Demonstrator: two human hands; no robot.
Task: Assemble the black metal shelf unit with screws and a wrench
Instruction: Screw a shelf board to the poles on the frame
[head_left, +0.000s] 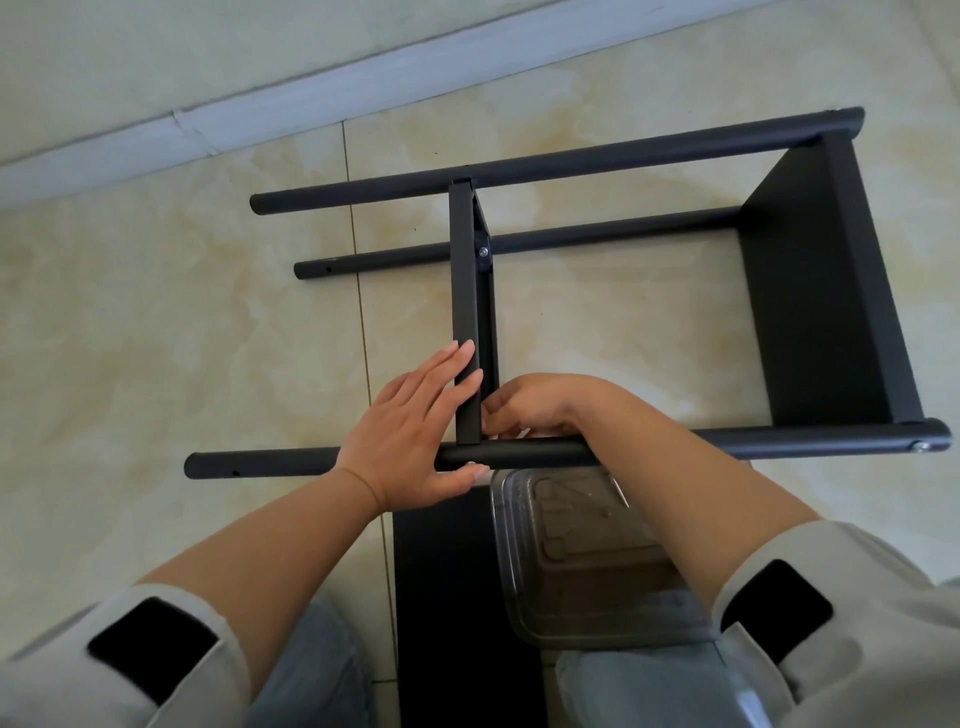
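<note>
The black metal shelf unit lies on its side on the tiled floor. Three round posts run left to right: a far post, a lower middle post and a near post. One shelf panel is fixed at the right end. A second panel stands edge-on between the posts, with a screw visible on its bracket. My left hand lies with straight fingers against this panel's left face, thumb under the near post. My right hand is curled at the panel's lower corner; what its fingertips hold is hidden.
A clear plastic container sits on a loose black panel on the floor, close to my knees. A white skirting board runs along the wall at the far side. A screw head shows at the near post's right end.
</note>
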